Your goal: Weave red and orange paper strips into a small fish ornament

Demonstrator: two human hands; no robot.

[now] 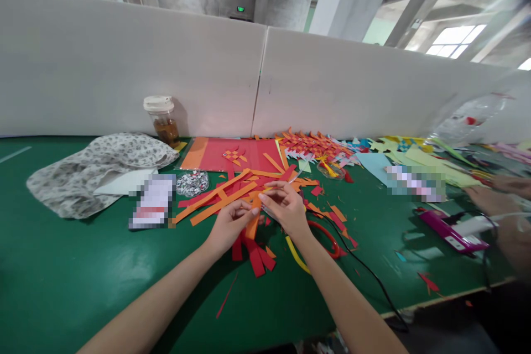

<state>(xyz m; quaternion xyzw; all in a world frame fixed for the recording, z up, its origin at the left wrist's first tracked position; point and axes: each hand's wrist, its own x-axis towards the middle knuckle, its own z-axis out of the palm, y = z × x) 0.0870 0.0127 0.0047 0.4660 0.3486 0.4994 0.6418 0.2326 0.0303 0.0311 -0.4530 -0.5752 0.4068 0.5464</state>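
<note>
Orange strip (pixel 251 228) held between your two hands, upright in front of you.
Your left hand (pixel 230 228) pinches its left side; your right hand (pixel 286 209) pinches near its top, above red strips (pixel 255 259) on the green table (pixel 83 282).

White partition (pixel 124 61) behind green table (pixel 62 271), bright window (pixel 455 42) beyond.
</note>
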